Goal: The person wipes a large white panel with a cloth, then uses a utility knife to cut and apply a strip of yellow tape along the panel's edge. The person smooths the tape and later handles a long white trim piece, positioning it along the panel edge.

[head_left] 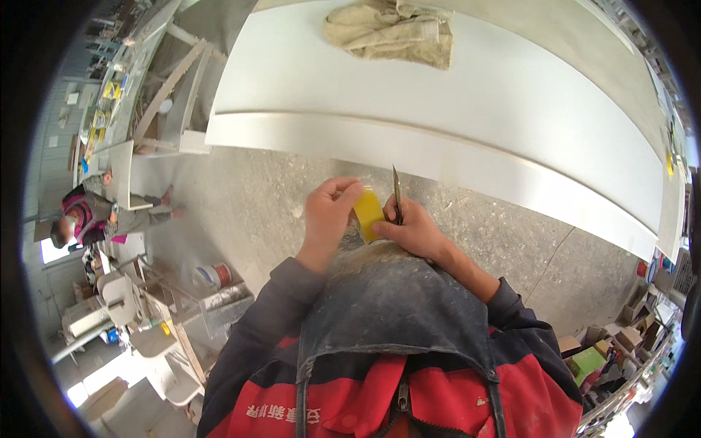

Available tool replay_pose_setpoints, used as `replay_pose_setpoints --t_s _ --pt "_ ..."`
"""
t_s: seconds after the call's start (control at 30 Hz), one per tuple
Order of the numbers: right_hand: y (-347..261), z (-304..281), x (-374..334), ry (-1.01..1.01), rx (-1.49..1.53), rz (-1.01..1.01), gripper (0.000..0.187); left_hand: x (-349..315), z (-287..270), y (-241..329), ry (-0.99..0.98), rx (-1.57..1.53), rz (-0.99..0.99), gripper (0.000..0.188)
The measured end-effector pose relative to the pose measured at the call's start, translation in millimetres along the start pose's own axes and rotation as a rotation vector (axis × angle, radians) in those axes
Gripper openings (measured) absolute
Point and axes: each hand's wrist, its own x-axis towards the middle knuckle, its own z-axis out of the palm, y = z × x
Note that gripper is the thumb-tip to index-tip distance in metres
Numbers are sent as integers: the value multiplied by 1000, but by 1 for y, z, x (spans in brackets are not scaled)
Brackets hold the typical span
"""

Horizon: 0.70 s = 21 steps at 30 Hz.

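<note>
In front of my apron, my left hand [332, 212] pinches a flat yellow piece [369, 212] by its left side between thumb and fingers. Shiny, clear film seems to show at its ends; its exact kind is unclear. My right hand [415, 232] is closed around a dark-handled pointed blade [396, 187], its tip directed away from me. The fingers hide most of the handle, so I cannot tell a knife from closed scissors. The right thumb rests on the near right edge of the yellow piece.
Beyond my hands stands a long white panel-topped bench [307, 87] with a crumpled beige cloth [394, 33] on it. A co-worker [84, 219] is at the far left. A white bucket [213, 276] stands left, near stacked furniture parts. Boxes [628, 337] crowd the right side.
</note>
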Motion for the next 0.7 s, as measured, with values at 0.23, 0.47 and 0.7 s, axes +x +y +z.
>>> replay_pose_setpoints --t_s 0.23,0.47,0.7 --pt "-25 47 47 166 -75 -184 34 83 -89 4 -259 -97 65 19" --pt "-48 163 92 443 -78 -111 32 162 -181 8 -526 10 -2 18" --pt "-41 231 93 742 -82 -27 32 192 -191 18 -704 381 220 18"
